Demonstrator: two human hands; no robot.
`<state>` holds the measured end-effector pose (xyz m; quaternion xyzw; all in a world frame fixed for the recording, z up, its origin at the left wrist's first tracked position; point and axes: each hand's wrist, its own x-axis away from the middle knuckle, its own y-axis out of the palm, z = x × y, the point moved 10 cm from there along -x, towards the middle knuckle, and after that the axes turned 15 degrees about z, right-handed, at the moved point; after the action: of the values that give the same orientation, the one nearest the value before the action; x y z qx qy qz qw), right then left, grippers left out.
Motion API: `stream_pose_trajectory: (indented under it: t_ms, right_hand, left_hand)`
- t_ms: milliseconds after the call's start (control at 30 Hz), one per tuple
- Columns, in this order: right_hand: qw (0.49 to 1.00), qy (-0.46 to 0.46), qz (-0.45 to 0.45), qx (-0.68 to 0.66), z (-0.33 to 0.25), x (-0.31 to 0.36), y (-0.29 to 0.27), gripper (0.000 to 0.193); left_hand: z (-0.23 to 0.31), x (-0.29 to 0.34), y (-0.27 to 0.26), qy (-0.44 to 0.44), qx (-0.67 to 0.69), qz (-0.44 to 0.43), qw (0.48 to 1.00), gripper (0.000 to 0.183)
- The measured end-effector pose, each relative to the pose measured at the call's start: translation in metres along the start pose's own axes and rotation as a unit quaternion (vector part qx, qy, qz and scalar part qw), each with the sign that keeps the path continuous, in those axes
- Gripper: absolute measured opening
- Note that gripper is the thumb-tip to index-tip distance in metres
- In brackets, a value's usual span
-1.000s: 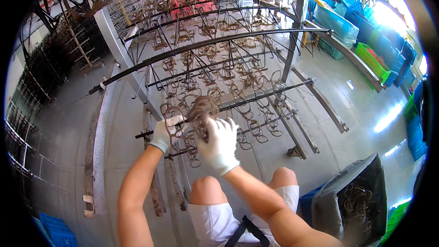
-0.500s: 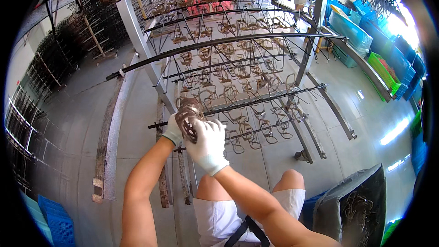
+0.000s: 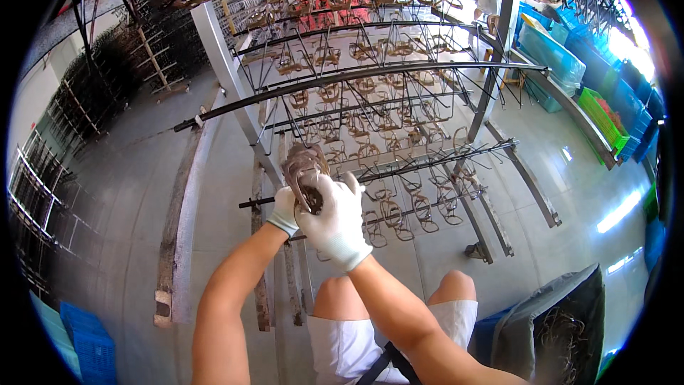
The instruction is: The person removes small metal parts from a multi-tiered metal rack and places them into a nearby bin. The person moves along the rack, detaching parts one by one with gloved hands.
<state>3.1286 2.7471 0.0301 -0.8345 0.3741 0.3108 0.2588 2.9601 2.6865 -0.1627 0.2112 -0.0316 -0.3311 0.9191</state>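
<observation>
Both my hands wear white gloves and meet in front of the lower rack rods. My left hand (image 3: pixel 284 208) is closed round a thick stack of brown, glossy eyeglass-like frames (image 3: pixel 302 162) and holds it upright. Much of that hand is hidden behind the stack and the other glove. My right hand (image 3: pixel 332 219) lies against the near right side of the stack, with its fingers bent at it; what its fingertips grip is partly hidden. Just beyond hang similar brown frames (image 3: pixel 390 209) on hooks along a dark rod (image 3: pixel 427 162).
A grey upright (image 3: pixel 225 64) and a long dark rod (image 3: pixel 370 69) stand ahead. Metal floor beams (image 3: pixel 182 221) run along my left. A dark-lined bin (image 3: pixel 524 328) with loose wire-like pieces stands by my right knee. A blue crate (image 3: pixel 87 339) sits lower left; blue and green crates (image 3: pixel 602 114) line the right.
The right glove has shifted slightly down along the stack and some of its fingers have lifted. The stack stays in my hands, and the whole view has shifted a little.
</observation>
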Motion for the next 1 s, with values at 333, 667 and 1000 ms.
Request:
stream_pose_trajectory:
  t_ms: [333, 667, 1000]
  right_hand:
    - [0.974, 0.193, 0.096, 0.072, 0.051, 0.068, -0.301, 0.026]
    - [0.439, 0.456, 0.032, 0.773, 0.103, 0.253, -0.634, 0.057]
    - [0.930, 0.121, 0.236, 0.255, 0.254, -0.024, -0.307, 0.075]
  left_hand:
    - [0.092, 0.032, 0.041, 0.279, -0.594, 0.221, 0.721, 0.040]
    - [0.070, 0.009, 0.042, 0.183, -0.815, 0.166, 0.524, 0.064]
    - [0.042, -0.043, -0.015, 0.034, -0.737, 0.002, 0.675, 0.079]
